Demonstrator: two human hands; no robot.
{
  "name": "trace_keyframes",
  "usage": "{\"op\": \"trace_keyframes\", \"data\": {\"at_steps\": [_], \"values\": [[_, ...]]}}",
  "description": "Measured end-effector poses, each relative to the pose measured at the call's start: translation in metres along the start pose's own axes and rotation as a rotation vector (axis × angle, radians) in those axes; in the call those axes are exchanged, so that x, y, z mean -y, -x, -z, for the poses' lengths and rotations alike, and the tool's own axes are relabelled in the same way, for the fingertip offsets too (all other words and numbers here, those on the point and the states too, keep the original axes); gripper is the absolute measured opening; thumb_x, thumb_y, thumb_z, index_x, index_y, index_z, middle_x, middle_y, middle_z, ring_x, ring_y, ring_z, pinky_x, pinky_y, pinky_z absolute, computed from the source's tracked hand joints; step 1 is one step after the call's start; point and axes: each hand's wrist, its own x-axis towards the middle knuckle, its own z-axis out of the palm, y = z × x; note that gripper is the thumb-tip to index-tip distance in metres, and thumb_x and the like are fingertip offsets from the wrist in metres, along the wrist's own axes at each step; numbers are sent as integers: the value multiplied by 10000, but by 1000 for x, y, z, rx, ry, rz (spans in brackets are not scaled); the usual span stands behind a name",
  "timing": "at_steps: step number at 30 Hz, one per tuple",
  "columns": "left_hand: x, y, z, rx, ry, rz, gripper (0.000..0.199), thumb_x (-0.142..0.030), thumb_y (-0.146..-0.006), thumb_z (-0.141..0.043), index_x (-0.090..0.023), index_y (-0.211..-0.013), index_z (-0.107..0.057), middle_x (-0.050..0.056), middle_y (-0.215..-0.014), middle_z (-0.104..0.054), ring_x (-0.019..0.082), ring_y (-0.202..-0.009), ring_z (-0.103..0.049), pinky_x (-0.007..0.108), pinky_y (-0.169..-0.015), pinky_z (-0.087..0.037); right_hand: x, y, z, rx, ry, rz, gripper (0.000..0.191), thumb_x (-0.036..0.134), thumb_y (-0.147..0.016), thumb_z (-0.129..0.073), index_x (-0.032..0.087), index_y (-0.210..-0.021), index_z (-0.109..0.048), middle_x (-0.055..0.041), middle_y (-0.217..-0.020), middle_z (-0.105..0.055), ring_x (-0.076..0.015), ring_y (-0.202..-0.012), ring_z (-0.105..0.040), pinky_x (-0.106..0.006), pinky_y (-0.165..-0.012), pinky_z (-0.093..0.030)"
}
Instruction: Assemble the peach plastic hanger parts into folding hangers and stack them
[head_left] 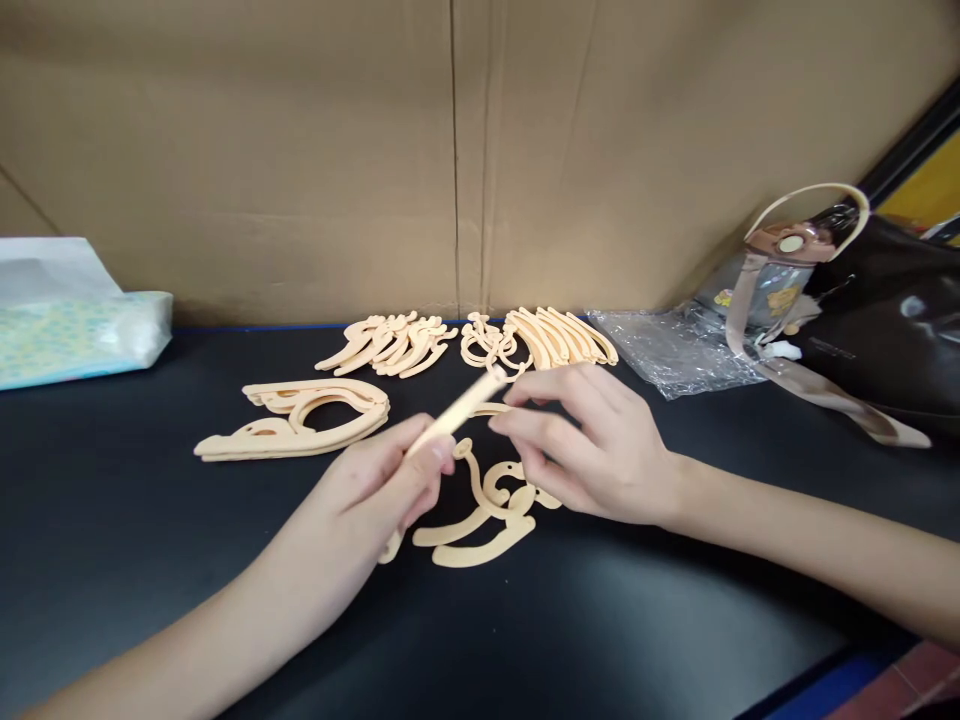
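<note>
Held in my left hand (386,475) is a cream plastic folding-hanger piece (461,408), seen nearly edge-on and slanting up to the right. Its lower end shows under the fist. Close to its upper end is my right hand (585,440), fingers bent and tips apart, with nothing visible between them. Below both hands, loose curved hanger parts (484,550) lie on the black table (495,640), one a hook with a round end (463,448). My right hand hides some of them. Left of my hands rests a stack of folded hangers (300,425).
Along the back lie a row of curved arms (390,343), several hooks (480,340) and another row of arms (562,337). A clear plastic bag (671,350), strapped bottle (780,275) and black bag (892,330) are at right. A tissue pack (82,335) sits left. Cardboard (300,150) stands behind.
</note>
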Motion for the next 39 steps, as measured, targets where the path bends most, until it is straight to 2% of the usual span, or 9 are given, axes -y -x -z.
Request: {"op": "trace_keyframes", "data": {"at_steps": [3, 7, 10, 13, 15, 20, 25, 33, 39], "values": [[-2, 3, 0, 156, -148, -29, 420, -557, -964, -458, -204, -773, -581, -89, -534, -324, 90, -471, -282, 209, -420, -210, -2, 7, 4, 107, 152, 130, 276, 149, -971, -568, 132, -1238, -637, -103, -1216, -724, -221, -1089, -633, -347, -849, -458], [1, 2, -1, 181, -278, -55, 441, -562, -984, -422, -208, -780, -589, -81, -533, -359, 96, -478, -324, 224, -440, -233, -7, 16, 5, 223, 71, 122, 231, 214, -1025, -525, 85, -1093, -705, -50, -904, -771, -172, -816, -659, -336, -773, -439], [8, -1, 1, 22, -368, -127, 321, -533, -976, -475, -240, -985, -605, -70, -616, -514, 115, -527, -448, 219, -469, -324, -15, 22, 9, 251, 33, -60, 261, 264, -1029, -524, 110, -1056, -733, -27, -786, -738, -163, -710, -642, -324, -706, -420], [17, -3, 4, -190, -440, -213, 365, -499, -971, -500, -278, -1261, -521, -9, -977, -651, 155, -762, -590, 241, -591, -465, -25, 27, 15, 307, 44, -302, 232, 272, -1008, -557, 152, -1008, -756, -15, -765, -738, -167, -690, -662, -319, -719, -424], [21, -4, 6, -266, -502, -259, 423, -485, -987, -476, -293, -1364, -448, 29, -1234, -615, 192, -971, -610, 295, -734, -524, -30, 28, 17, 401, 93, -412, 221, 260, -984, -581, 170, -914, -771, -14, -722, -735, -182, -664, -668, -323, -704, -426], [26, -1, 3, -187, -757, -460, 434, -413, -1027, -454, -282, -1438, -406, 44, -1431, -514, 222, -1313, -482, 382, -1071, -423, -29, 28, 17, 607, 191, -575, 184, 226, -920, -621, 213, -873, -798, -10, -667, -722, -203, -615, -651, -309, -612, -401], [28, 2, -2, -87, -897, -600, 389, -372, -1046, -426, -248, -1410, -488, 26, -1520, -480, 206, -1460, -340, 362, -1193, -288, -26, 29, 16, 638, 122, -571, 184, 285, -929, -626, 210, -885, -789, -10, -708, -707, -202, -691, -660, -309, -644, -428], [33, 2, -3, -60, -922, -588, 396, -414, -1036, -448, -214, -1353, -575, 42, -1440, -594, 250, -1401, -451, 423, -1128, -420, -23, 36, 12, 517, 55, -463, 234, 405, -905, -695, 192, -962, -770, -11, -781, -693, -181, -702, -643, -326, -691, -446], [33, 1, -2, -30, -885, -587, 382, -387, -1031, -457, -207, -1343, -585, 65, -1374, -643, 268, -1315, -535, 434, -1090, -456, -20, 36, 7, 517, 21, -408, 180, 246, -912, -671, 174, -1056, -750, -28, -849, -697, -188, -747, -652, -339, -699, -455]]}}
